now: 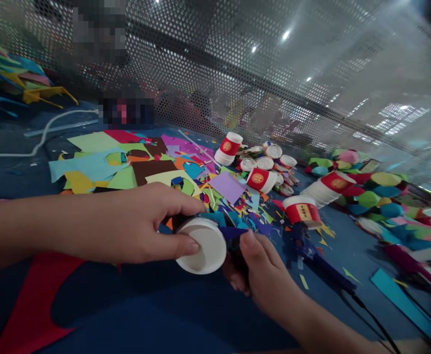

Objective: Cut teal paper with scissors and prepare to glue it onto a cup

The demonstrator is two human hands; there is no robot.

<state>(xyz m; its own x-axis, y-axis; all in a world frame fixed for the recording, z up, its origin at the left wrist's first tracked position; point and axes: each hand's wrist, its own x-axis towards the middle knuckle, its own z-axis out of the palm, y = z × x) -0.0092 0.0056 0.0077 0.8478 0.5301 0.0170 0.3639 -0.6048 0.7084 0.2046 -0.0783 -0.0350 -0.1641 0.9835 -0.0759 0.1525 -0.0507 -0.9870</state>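
In the middle of the head view, my left hand (163,226) is closed round a paper cup (204,248) turned on its side. The thumb presses on the cup's round white end, which faces me. Blue paper (213,216) shows along the far side of the cup. Just right of it, my right hand (261,265) is closed on scissors (231,219); a blade shows beside the paper, while the fingers hide most of the handles. A dark blue paper flap (232,233) sticks out between the cup and my right thumb.
Coloured paper scraps (127,167) cover the table behind my hands. Red-and-white paper cups (259,180) lie and stand beyond. A blue glue gun (322,268) with a cord lies at right. A red paper offcut (42,300) is at lower left. A perforated panel (200,73) rises behind.
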